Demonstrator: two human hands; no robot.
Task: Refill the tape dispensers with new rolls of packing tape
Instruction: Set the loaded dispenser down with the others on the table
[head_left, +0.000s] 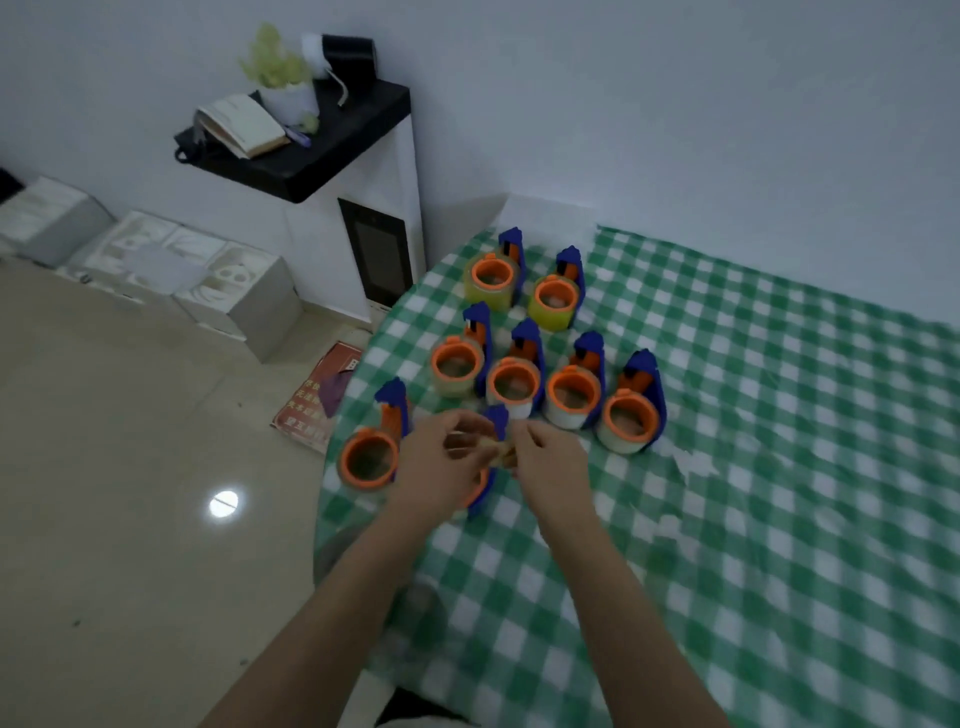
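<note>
Dispenser (496, 420) | left hand (441, 467) grip holds it | right hand (551, 460) grip pinches tape end (501, 453)

Eight blue-and-orange tape dispensers (631, 415) are being counted on one green checked tablecloth (779, 467). Two are being seen with yellow rolls (491, 296) and five with pale rolls (566, 418). One is being partly hidden by two hands, the left hand (441, 462) and the right hand (550, 457). Beyond, one potted plant (280, 73), one open book (241, 124) and one red booklet (317, 400) are being counted.
</note>
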